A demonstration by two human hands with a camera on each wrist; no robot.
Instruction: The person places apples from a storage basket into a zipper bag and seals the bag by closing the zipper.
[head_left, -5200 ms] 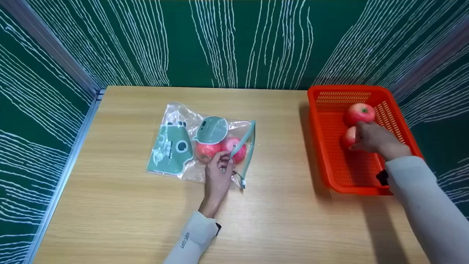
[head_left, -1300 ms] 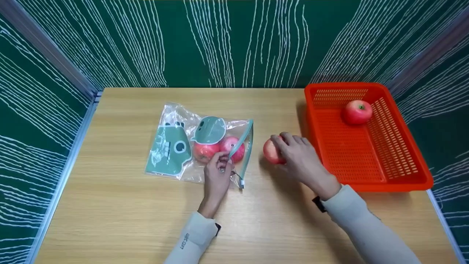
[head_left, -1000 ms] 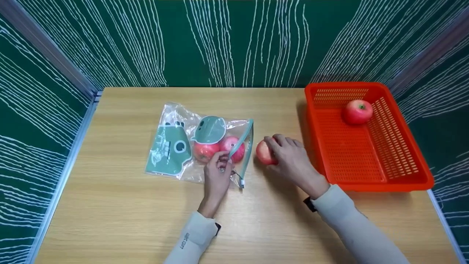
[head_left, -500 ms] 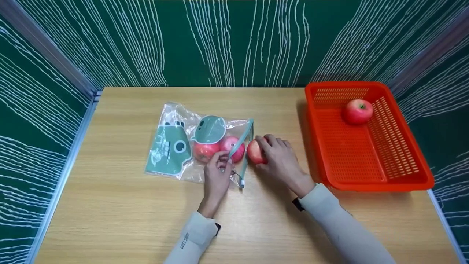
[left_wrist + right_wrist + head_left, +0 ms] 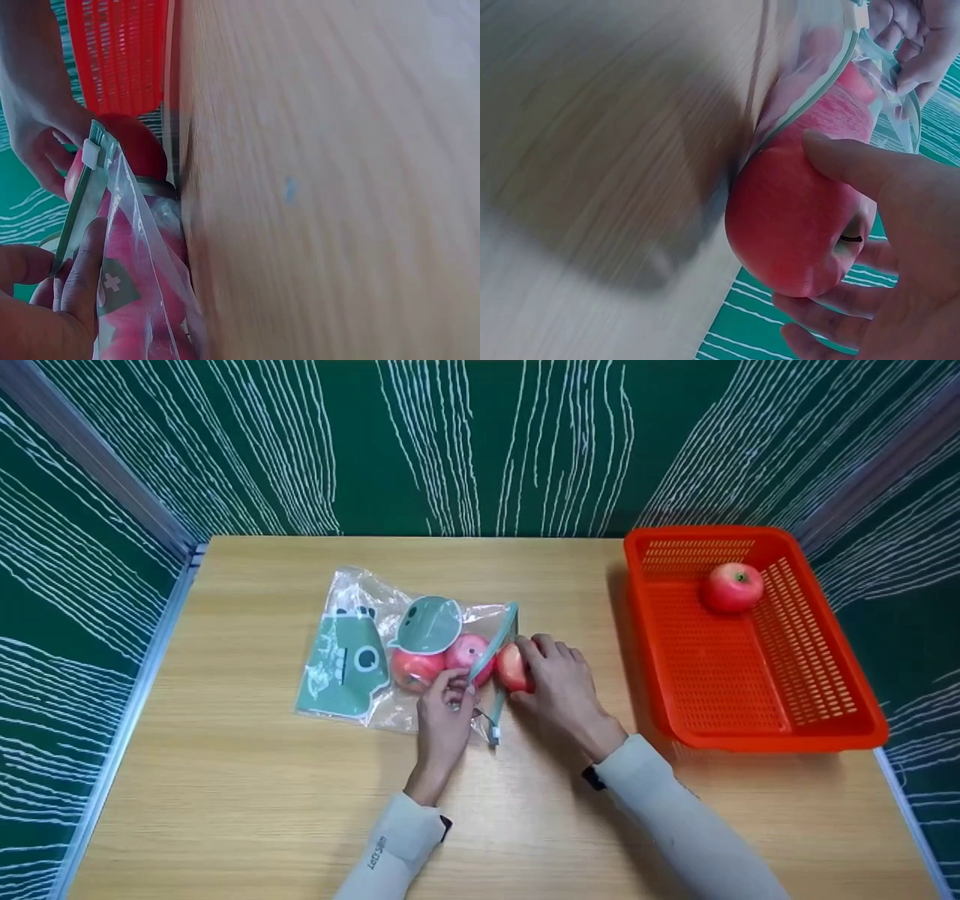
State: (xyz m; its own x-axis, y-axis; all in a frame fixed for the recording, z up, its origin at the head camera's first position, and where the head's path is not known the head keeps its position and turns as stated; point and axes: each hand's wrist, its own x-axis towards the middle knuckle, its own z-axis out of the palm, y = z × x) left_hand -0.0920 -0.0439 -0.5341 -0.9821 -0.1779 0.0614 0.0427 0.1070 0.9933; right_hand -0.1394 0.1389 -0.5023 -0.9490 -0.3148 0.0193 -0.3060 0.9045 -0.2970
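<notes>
A clear zip bag [image 5: 345, 660] with green animal prints lies flat on the table, its green-edged mouth facing right. Two red apples [image 5: 416, 670] show through its plastic. The left hand [image 5: 445, 716] pinches the upper edge of the mouth between thumb and fingers, lifting it; the white slider [image 5: 91, 154] hangs at the near end. At the opening, the right hand [image 5: 559, 682] grips a third apple [image 5: 799, 225], thumb on one side and fingers round the other. In the right wrist view this apple sits at the green rim, right against an apple inside.
A red plastic basket [image 5: 720, 682] stands at the right of the wooden table [image 5: 262, 795], with one apple [image 5: 733, 587] in its far part. Green panels with white wavy lines [image 5: 480, 450] rise behind the table and at both sides.
The right hand has carried an apple out of the basket leftward to the bag's mouth. In the last half second it slides farther left, and the bagged apples shift slightly left. The left hand stays put.
</notes>
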